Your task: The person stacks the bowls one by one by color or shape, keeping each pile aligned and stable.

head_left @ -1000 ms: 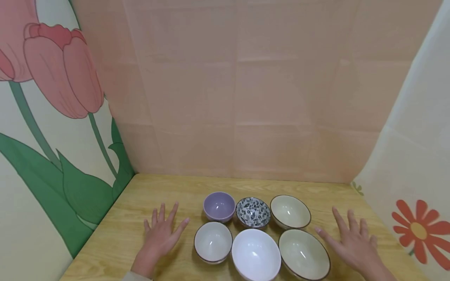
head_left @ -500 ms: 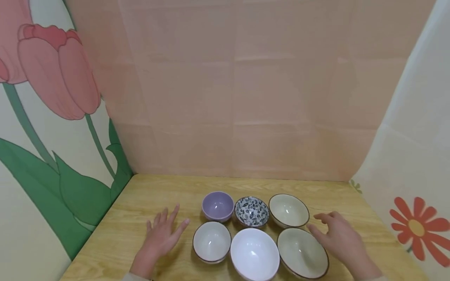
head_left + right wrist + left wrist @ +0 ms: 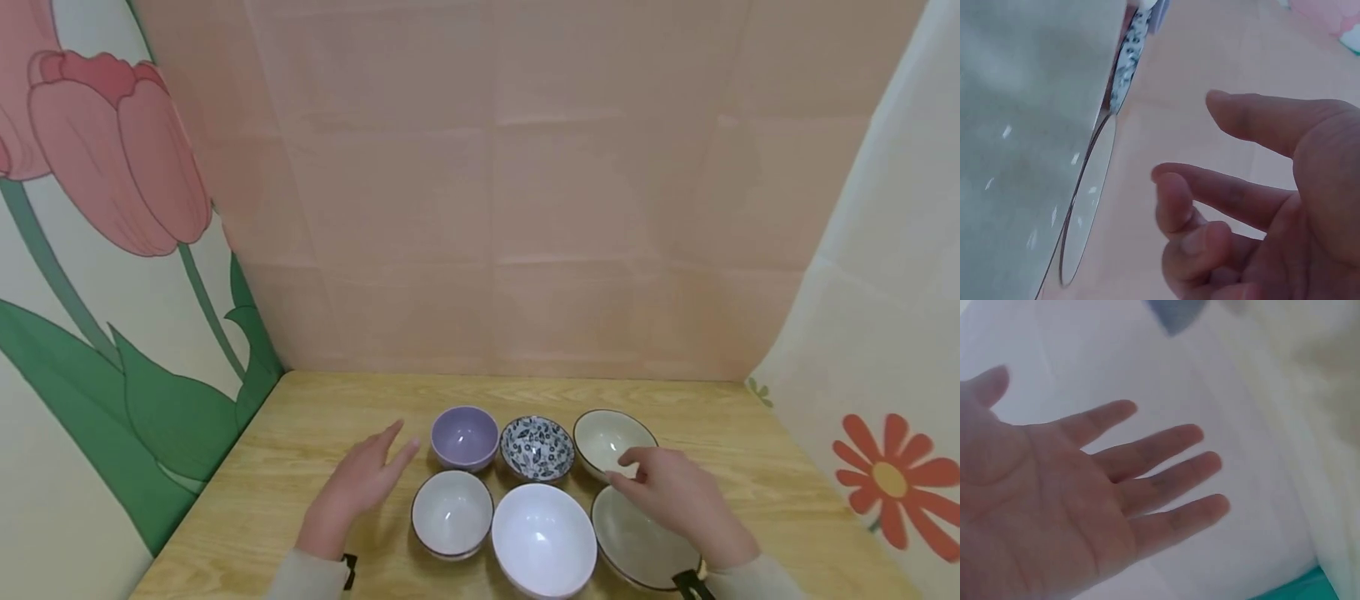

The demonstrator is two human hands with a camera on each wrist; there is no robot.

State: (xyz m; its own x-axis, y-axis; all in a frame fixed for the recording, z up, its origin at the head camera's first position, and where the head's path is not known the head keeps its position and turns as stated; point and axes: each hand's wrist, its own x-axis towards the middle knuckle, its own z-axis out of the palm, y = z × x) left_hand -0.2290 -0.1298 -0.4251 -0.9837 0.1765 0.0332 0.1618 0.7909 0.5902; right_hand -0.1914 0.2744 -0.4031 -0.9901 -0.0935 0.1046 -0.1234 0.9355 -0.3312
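While the right hand [image 3: 670, 492], fingers loosely bent around nothing, hovers above the rear cream bowl [image 3: 609, 432] and the front cream bowl [image 3: 637, 546], a low sweep could knock their close-set rims together. Both stand upright, rightmost on the table [image 3: 337, 408], mouths up, round without a long axis; the left hand [image 3: 363, 475], empty, spreads beside the purple bowl [image 3: 465, 438].

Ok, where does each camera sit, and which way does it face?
Head: worn on the head, facing forward and down at the wood-grain table and six glossy round bowls; left hand, right hand and beige sleeves show.
Left wrist: on that wrist, facing a blurred whitish backdrop; the open left hand shows.
Right wrist: on that wrist, facing a brown-rimmed cream bowl and peach cloth; the half-curled right hand shows.
Shared by head and right wrist: right hand, blue-and-white floral bowl.
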